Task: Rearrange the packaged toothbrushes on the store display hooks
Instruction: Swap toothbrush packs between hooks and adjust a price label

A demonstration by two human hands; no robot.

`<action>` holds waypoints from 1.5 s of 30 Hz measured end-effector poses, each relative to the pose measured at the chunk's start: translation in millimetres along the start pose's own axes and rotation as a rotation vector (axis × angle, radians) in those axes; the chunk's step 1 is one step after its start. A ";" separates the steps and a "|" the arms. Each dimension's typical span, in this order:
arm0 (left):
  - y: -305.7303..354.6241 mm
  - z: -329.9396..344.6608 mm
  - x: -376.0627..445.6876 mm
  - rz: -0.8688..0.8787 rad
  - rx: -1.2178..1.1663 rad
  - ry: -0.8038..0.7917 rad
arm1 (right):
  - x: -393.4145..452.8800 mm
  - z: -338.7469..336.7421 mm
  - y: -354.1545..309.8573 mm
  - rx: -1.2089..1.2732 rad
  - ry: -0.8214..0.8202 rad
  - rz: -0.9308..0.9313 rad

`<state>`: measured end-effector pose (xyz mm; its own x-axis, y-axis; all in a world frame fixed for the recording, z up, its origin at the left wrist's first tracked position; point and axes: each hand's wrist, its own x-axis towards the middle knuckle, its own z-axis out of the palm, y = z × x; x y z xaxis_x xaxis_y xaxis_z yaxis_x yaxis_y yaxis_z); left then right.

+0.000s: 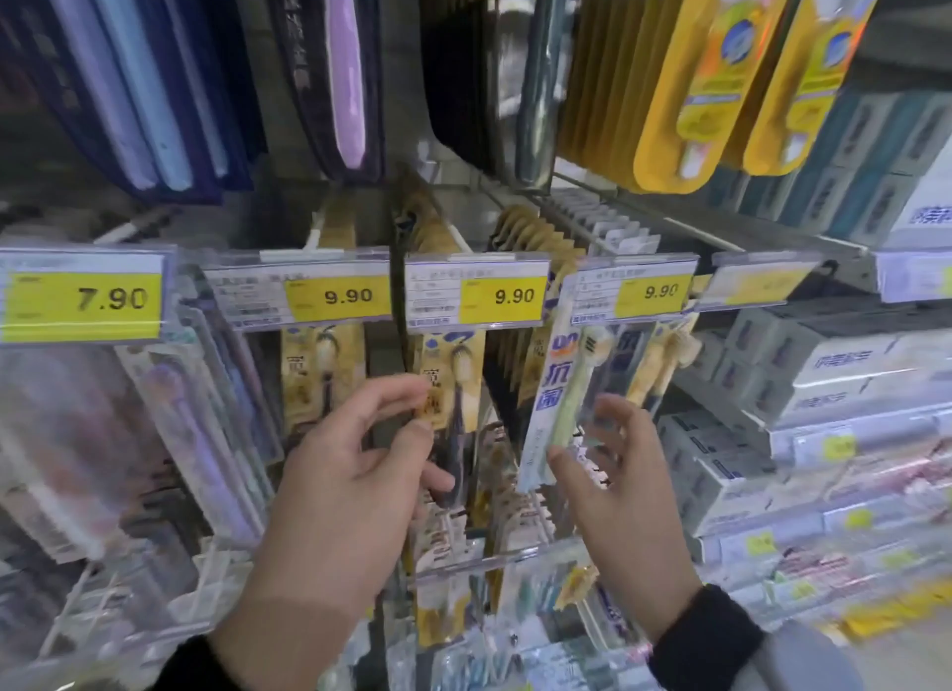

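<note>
Head view: left hand [340, 464] pinches the edge of the front gold pack [453, 381], thumb and forefinger closed on the card's left side, other fingers loosely curled below. The pack hangs on the hook under the middle 9.90 tag [476, 296]; the grip sits on its upper-middle part, likely to steady or square it on the hook.

Right hand [613, 464] holds the white pack [554, 407] low down, thumb under its bottom edge, fingers spread behind its right side. That pack tilts, top up near the right 9.90 tag [636, 291], most of it above the grip. Can't tell if its top is on the hook; the tilt suggests it's mid-hang or mid-removal. More packs queue behind on both hooks.
</note>
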<state>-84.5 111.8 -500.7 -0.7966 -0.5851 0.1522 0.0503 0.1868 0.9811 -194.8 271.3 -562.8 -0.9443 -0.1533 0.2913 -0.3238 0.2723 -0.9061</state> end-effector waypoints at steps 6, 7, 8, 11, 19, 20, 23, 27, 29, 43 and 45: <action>-4.7 26.6 10.0 0.019 0.085 0.177 | 30.0 -2.0 -3.2 0.070 -0.018 -0.148; -5.8 30.1 12.9 0.027 0.068 0.211 | 34.5 -2.6 -3.0 0.073 -0.025 -0.160; -6.4 33.4 15.5 0.036 0.050 0.245 | 38.4 -2.9 -2.0 0.079 -0.038 -0.166; -6.8 38.3 25.7 0.033 0.002 0.292 | 47.0 -3.6 2.0 0.106 -0.039 -0.171; -9.6 44.1 42.1 0.057 0.004 0.287 | 51.1 -22.2 -1.9 0.218 -0.230 -0.175; -10.0 43.8 40.6 0.057 -0.012 0.280 | 50.9 -23.0 -0.8 0.213 -0.243 -0.175; -9.1 43.0 35.1 0.092 0.011 0.277 | 48.4 -23.7 -0.2 0.227 -0.302 -0.177; -5.6 43.3 26.4 0.156 -0.011 0.250 | 44.4 -24.4 -6.9 0.382 -0.429 -0.119; -4.8 40.5 22.0 0.193 -0.050 0.236 | 41.7 -23.9 -10.1 0.439 -0.485 -0.096; 3.7 20.4 2.5 0.348 -0.202 0.154 | 42.7 -34.4 -1.4 0.752 -0.683 0.018; 4.2 20.2 1.3 0.363 -0.178 0.145 | 42.1 -39.4 -0.2 0.674 -0.648 -0.034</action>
<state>-97.4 127.8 -498.8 -0.6156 -0.6135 0.4946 0.4254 0.2696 0.8639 -236.8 302.2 -538.3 -0.6516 -0.7063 0.2767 -0.0557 -0.3192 -0.9461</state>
